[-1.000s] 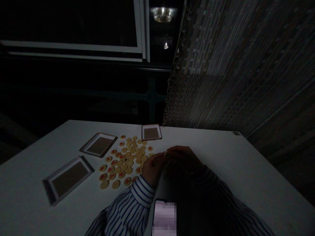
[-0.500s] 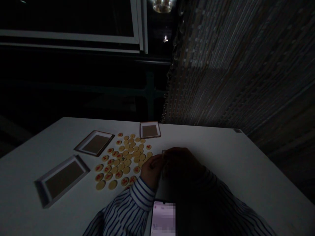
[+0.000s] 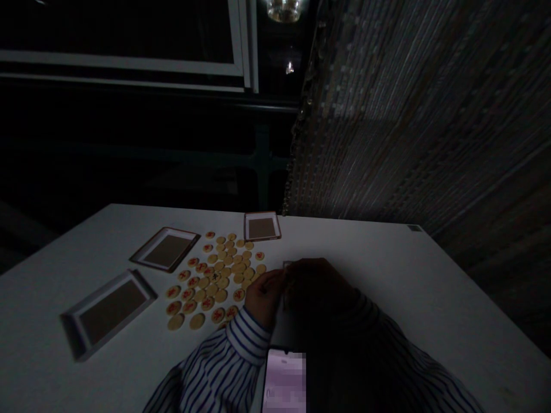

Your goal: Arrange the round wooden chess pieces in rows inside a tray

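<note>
My left hand (image 3: pixel 260 295) is closed, its thumb and fingers drawn together near the middle of the table. Close against it is my right hand (image 3: pixel 321 284), curled and in deep shadow. Between them shows the thin brown-and-pale edge of a small box or tray (image 3: pixel 286 265); the hands and the dark hide the rest. What the fingers hold is not clear. Left of my hands, round wooden Chinese chess pieces (image 3: pixel 222 283) lie scattered, several with red characters up, one with a dark character, and many with plain faces.
A pale tray (image 3: pixel 92 347) stands at the left, with another tray (image 3: pixel 142 265) behind it and a third (image 3: pixel 262 240) at the back edge. A lit phone (image 3: pixel 282 378) lies in front of me. A bead curtain (image 3: pixel 365 143) hangs behind the white table (image 3: pixel 430 287).
Both hands stay almost in place, close together. The phone screen looks slightly different. The dark character on one chess piece shows more clearly; the pieces and trays have not moved.
</note>
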Demonstrator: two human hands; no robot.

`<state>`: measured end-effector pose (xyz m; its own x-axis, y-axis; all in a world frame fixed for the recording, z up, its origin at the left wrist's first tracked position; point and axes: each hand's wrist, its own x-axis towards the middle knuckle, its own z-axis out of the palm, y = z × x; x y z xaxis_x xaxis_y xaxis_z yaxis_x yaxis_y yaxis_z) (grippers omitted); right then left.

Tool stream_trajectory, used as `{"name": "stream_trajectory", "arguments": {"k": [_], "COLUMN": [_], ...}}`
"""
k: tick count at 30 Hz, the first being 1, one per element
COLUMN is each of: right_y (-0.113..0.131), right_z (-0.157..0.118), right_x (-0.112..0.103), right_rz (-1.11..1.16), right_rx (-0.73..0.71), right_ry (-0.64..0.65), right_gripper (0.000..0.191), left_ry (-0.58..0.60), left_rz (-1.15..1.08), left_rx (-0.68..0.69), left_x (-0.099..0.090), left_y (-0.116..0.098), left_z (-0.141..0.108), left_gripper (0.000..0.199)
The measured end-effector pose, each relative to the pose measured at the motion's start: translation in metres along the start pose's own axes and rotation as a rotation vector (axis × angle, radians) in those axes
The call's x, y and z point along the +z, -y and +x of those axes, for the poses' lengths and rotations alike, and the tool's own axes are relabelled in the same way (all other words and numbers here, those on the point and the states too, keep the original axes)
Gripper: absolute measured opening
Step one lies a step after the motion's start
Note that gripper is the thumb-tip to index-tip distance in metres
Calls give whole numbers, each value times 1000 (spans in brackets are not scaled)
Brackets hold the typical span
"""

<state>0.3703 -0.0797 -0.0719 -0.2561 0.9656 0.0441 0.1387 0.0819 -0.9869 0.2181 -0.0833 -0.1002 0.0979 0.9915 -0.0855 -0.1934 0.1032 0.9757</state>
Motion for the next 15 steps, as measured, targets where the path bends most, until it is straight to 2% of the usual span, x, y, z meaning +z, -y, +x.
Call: {"name": "stream_trajectory", "arguments": {"k": [8,15], "right_y": [0,-5], "right_z": [-4,3], "right_x": [3,1], "right_rz": [-90,-199], "right_rx": [-12,-91], "right_ry": [-2,-40], "right_gripper": [27,21], "left_ry": [-65,-38], "left_rz": [112,-81], "left_rx": [-38,-148], "left_x": [0,0], "left_y": [-6,4], "left_z": [-1,3], "left_gripper": [23,24]}}
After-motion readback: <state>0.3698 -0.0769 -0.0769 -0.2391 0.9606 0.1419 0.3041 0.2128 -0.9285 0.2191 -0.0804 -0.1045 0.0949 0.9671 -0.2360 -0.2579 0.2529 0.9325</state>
